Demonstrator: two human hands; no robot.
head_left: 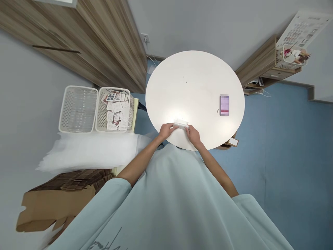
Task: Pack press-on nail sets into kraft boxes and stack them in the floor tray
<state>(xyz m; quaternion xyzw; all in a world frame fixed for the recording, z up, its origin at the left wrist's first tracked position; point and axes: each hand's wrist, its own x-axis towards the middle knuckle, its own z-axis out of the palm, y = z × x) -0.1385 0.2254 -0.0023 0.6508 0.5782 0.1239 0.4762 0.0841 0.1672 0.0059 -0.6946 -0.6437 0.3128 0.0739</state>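
Near the front edge of a round white table (pixel 192 69), both hands grip a small whitish, partly see-through packet (pixel 181 123). Its contents cannot be made out. My left hand (pixel 166 131) is closed on the packet's left end, thumb and fingers pinching it. At the right end, my right hand (pixel 193 134) is likewise closed on it. A phone-sized purple item (pixel 224 105), blurred out, lies on the right side of the table, well apart from my hands.
To the left stand a white basket of clear plastic pieces (pixel 61 111) and another with white printed packs (pixel 97 111). White sheet-like bags (pixel 96 151) and flattened cardboard boxes (pixel 57 205) lie nearer. A wooden cabinet (pixel 262 62) stands right; an open carton (pixel 233 141) sits below the table.
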